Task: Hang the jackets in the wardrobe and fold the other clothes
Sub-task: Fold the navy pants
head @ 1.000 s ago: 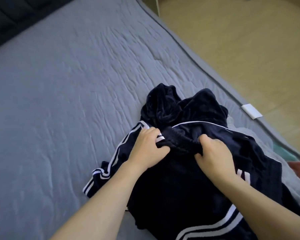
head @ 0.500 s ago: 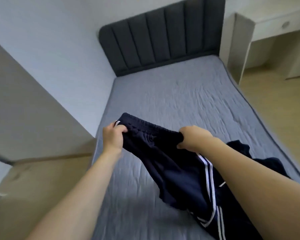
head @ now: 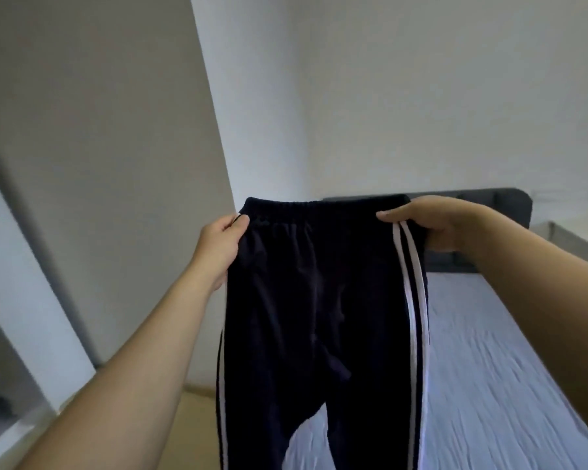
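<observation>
trousers [head: 319, 300], navy with white side stripes, hang full length in the air before the person, above the near edge of the bed [head: 489, 368]. the left hand [head: 219, 245] pinches one end of the elastic waistband; the right hand [head: 431, 222] grips the other, fingers [head: 392, 216] curled over the cloth. judged risk: the legs swing free, so lowering them unevenly could leave them twisted or bunched. beyond stands a dark headboard [head: 510, 205].

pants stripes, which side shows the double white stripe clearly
The pair by the right hand: two white stripes run down the pants. The left-hand edge shows one.
</observation>
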